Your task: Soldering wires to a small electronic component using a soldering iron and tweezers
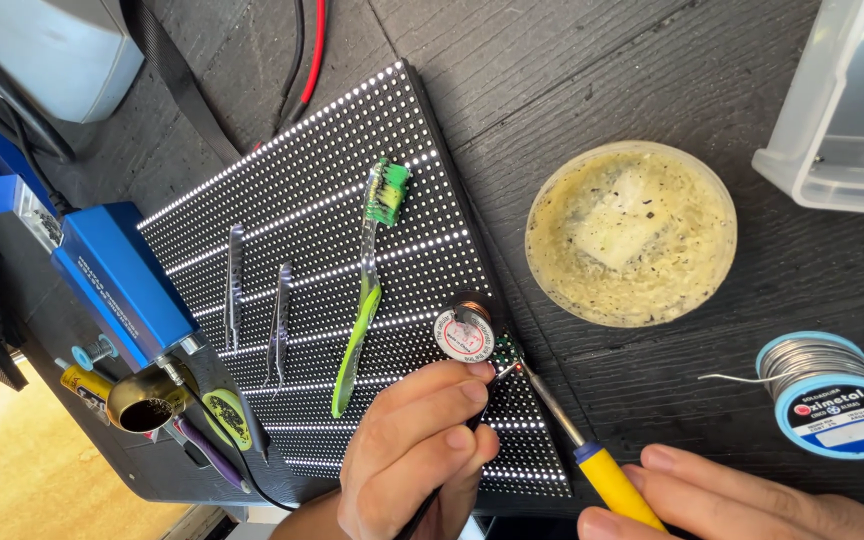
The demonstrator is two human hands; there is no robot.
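Left hand: the left hand (414, 450) has its fingers (452, 390) curled and pressed together around a thin dark tool (430, 500) whose tip I cannot see clearly; the fingertips sit just below a small round tin (463, 333).
Right hand: the right hand (742, 500) pinches the yellow handle of a soldering iron (592, 455) between its fingers (697, 470); the iron's metal shaft runs up and away from them.
Work spot: the iron's tip meets a small green part (505, 352) just beyond the left fingertips, beside the round tin.
Panel: the dotted LED panel (332, 200) lies under both the tin and the left fingers, on the dark bench (592, 70).
On the panel: a green toothbrush (364, 300) and two tweezers (235, 285), beyond and to the left of the left fingers.
Beyond the right fingers: a round dish with a yellowed sponge (632, 232), well apart.
Right of the right fingers: a blue solder spool (832, 392), near.
Far left: a blue box (117, 280).
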